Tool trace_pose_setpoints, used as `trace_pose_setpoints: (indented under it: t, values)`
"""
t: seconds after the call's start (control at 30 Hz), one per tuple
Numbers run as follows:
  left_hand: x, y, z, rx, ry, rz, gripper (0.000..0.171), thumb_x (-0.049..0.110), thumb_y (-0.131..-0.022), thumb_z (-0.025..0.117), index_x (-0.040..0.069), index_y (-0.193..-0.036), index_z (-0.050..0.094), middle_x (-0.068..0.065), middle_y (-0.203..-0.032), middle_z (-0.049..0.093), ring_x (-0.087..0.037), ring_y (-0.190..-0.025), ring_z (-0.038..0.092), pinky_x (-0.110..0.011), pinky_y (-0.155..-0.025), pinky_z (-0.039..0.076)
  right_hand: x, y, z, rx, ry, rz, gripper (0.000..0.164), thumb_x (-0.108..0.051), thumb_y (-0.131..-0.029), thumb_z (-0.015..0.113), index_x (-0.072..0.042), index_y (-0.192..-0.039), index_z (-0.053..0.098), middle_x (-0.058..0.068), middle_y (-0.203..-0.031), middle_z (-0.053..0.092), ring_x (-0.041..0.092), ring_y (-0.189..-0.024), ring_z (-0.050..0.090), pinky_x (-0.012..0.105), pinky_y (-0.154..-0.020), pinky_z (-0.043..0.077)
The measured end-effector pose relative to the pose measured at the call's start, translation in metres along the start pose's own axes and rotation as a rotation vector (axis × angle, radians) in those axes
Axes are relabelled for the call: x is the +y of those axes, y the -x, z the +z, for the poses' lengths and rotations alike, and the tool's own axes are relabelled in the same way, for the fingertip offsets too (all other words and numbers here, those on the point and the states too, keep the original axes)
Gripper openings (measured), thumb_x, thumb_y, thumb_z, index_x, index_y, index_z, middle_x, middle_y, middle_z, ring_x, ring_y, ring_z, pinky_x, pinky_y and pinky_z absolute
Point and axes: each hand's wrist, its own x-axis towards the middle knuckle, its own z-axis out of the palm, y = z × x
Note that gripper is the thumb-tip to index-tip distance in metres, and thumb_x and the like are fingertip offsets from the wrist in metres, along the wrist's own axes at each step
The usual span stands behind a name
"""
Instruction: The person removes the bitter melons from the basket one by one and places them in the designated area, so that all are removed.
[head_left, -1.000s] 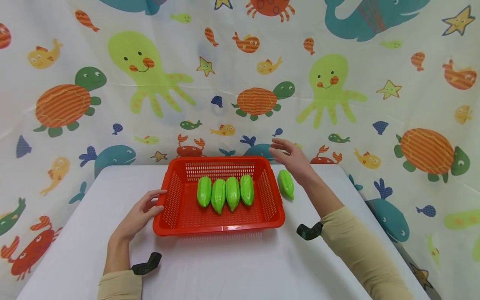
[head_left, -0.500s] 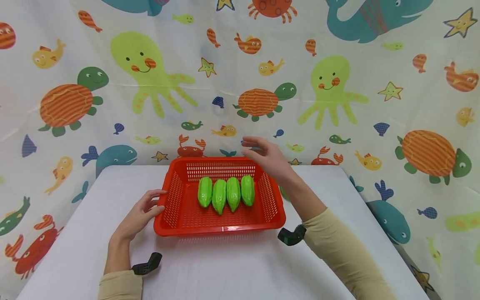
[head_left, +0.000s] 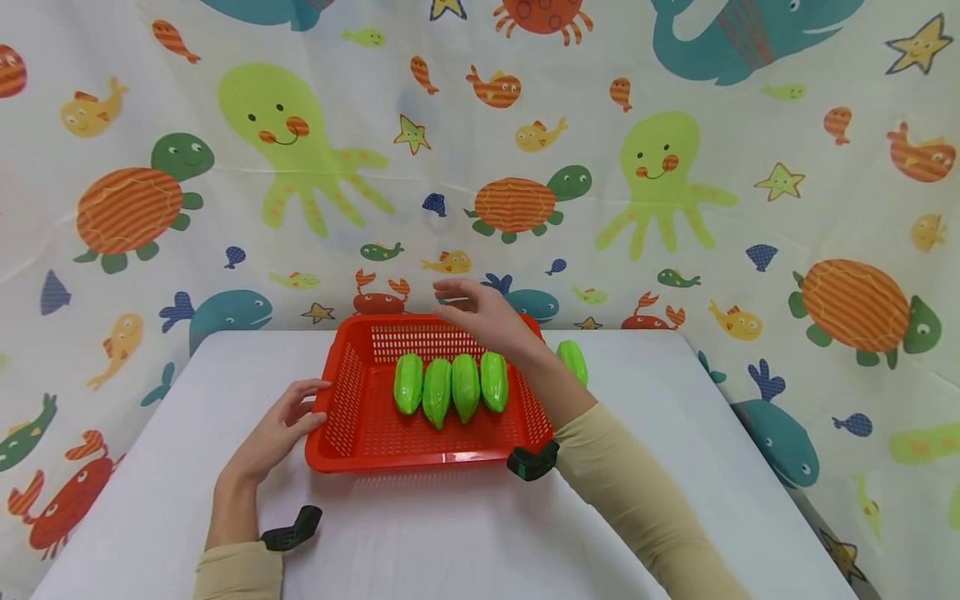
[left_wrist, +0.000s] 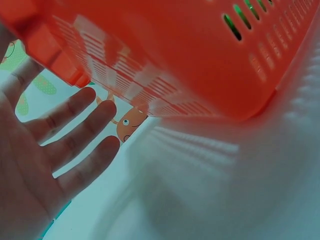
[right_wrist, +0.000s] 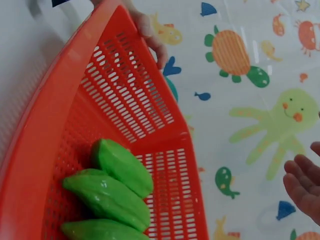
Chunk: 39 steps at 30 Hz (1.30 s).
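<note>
A red plastic basket with slotted walls sits on the table. Inside it several glossy green ridged fruits, tapered at the ends, lie side by side. My left hand is at the basket's left rim; the left wrist view shows straight, spread fingers beside the wall, with the contact at the rim partly hidden. Above the basket's back right part hovers my right hand, fingers relaxed and holding nothing. One more green fruit lies right of the basket, its lower end hidden behind the right forearm.
A white cloth covers the table. Behind it hangs a curtain printed with sea animals. Each wrist wears a black camera mount, such as the left wrist mount.
My right hand has moved left from near the loose green fruit to above the basket. The left hand, the basket and the fruits have stayed in place.
</note>
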Motion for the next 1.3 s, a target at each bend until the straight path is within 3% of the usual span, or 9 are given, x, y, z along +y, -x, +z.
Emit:
trace_pose_setpoints:
  t: [0.33,0.5,0.9,1.3]
  values:
    - [0.003,0.004,-0.003,0.006,0.003,0.016,0.058,0.031,-0.095,0.062,0.018,-0.144,0.035,-0.013,-0.148,0.036,-0.040,-0.132,0.038,-0.053,-0.093,0.050,0.007,-0.031,0.020,-0.137,0.116,0.001,0.047,-0.033,-0.097,0.061,-0.016,-0.140,0.052,0.002,-0.136,0.056,0.019,-0.121,0.056,0.035,-0.098,0.048]
    - [-0.001,0.004,-0.003,0.013,-0.003,0.015,0.058,0.032,-0.095,0.062,0.018,-0.144,0.035,-0.011,-0.148,0.036,-0.040,-0.133,0.038,-0.052,-0.093,0.051,0.017,-0.045,0.032,-0.204,0.107,0.019,0.051,-0.029,-0.097,0.062,-0.013,-0.143,0.048,0.009,-0.143,0.050,0.025,-0.128,0.049,0.037,-0.101,0.046]
    - [-0.002,0.002,-0.002,0.010,0.002,0.017,0.058,0.031,-0.094,0.063,0.018,-0.144,0.036,-0.011,-0.148,0.035,-0.041,-0.134,0.037,-0.054,-0.093,0.050,0.045,-0.059,0.046,-0.238,0.092,0.070,0.064,-0.026,-0.091,0.071,-0.009,-0.146,0.044,0.011,-0.146,0.045,0.036,-0.133,0.043,0.043,-0.103,0.044]
    - [-0.004,0.002,0.001,0.006,0.002,0.037,0.057,0.030,-0.096,0.061,0.018,-0.145,0.036,-0.010,-0.149,0.036,-0.038,-0.132,0.040,-0.048,-0.094,0.051,0.054,-0.061,0.051,-0.267,0.118,0.138,0.063,-0.029,-0.092,0.070,-0.012,-0.147,0.045,0.007,-0.147,0.047,0.025,-0.134,0.043,0.038,-0.100,0.045]
